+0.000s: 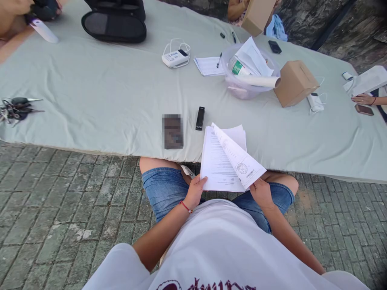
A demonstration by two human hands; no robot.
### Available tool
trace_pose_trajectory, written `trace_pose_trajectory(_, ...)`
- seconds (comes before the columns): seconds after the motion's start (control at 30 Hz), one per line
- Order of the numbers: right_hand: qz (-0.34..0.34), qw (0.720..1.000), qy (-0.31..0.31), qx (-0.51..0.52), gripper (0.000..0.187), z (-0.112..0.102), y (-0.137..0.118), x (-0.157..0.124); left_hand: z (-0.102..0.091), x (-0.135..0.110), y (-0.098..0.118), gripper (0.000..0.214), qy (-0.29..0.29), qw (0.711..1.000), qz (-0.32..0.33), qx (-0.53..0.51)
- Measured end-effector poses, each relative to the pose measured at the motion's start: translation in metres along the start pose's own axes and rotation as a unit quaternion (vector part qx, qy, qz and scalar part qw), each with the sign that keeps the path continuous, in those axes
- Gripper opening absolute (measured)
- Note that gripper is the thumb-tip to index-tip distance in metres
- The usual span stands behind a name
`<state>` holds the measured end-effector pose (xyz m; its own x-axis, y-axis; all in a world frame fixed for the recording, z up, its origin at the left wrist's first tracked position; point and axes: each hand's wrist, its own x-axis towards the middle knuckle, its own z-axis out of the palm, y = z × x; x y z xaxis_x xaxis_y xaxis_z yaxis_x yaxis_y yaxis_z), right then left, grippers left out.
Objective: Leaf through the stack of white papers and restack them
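Observation:
I hold a stack of printed papers [216, 161] over my lap, its far end resting on the cloth-covered table [105, 92]. My left hand [196, 191], with a red string at the wrist, grips the stack's lower left corner. My right hand [261, 192] pinches the bottom edge of a lifted top sheet [238, 159], which is bent up and to the right and bears a round stamp. Just beyond the papers lie a black stapler [200, 118] and a dark phone [172, 131].
On the table lie a key bunch [15, 108], black bag [116, 22], white device with cable [176, 57], papers with pen [208, 65], plastic bowl of papers [248, 72] and cardboard box [294, 82]. Another person's hand [363, 99] rests at far right. Brick paving lies below.

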<state>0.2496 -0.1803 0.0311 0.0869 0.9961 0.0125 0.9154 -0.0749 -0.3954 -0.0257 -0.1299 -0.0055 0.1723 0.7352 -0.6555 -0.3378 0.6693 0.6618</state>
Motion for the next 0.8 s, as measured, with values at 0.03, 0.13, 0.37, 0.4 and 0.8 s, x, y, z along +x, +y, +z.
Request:
trace_pose_trajectory(0.03,0.007,1.0,-0.003,0.009,0.031,-0.002,-0.003,0.001,0.0,0.0,0.0,0.047,0.001,1.0,0.0,0.0)
trace_pose_trajectory(0.13,0.069,0.996,-0.002,0.064,0.033,-0.007,-0.009,0.003,0.0,0.001,-0.002,0.047,-0.004,1.0,-0.003,-0.007)
trace_pose_trajectory(0.37,0.166,0.979,0.018,0.121,0.04,-0.006,-0.01,0.001,0.001,0.001,-0.004,0.044,-0.008,1.0,-0.002,-0.023)
trace_pose_trajectory(0.4,0.172,0.977,0.019,0.124,0.041,-0.005,-0.011,0.0,0.001,0.001,-0.004,0.044,-0.01,1.0,0.0,-0.029)
trace_pose_trajectory(0.8,0.209,0.958,0.003,0.198,0.045,0.011,-0.025,-0.004,0.0,0.001,-0.005,0.053,-0.024,0.999,0.028,-0.024)
